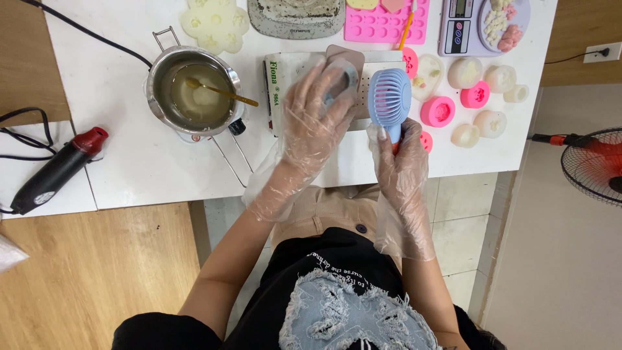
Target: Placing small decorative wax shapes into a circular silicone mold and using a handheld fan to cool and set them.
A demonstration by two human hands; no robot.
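Fan [389,96], small, blue, handheld: gripped in right hand [403,162], fingers closed round its handle, round head upright above the fist. Long axis runs away from the person, head toward the far side of the table [129,162]. Its grille appears turned left, toward the mold [341,76].

Mold, a small pale piece with a grey middle, is just left of the fan, nearly touching the fan head. Left hand [312,126] lies over it, fingers spread and half open, fingertips on its near edge; whether it grips or just steadies, cannot tell. Both hands wear clear plastic gloves. Mold sits over a white box [285,78], also left of the fan.

Left hand nearer the mold; right hand only carries the fan.

Further left of the fan: steel pot [192,91] with pale liquid and a gold spoon [220,91]. Far left: black heat gun [55,170] with red tip. Right of the fan: pink molds [437,111] and pale cast pieces [465,71]. Beyond the fan: pink tray [382,23] and a scale [461,26].
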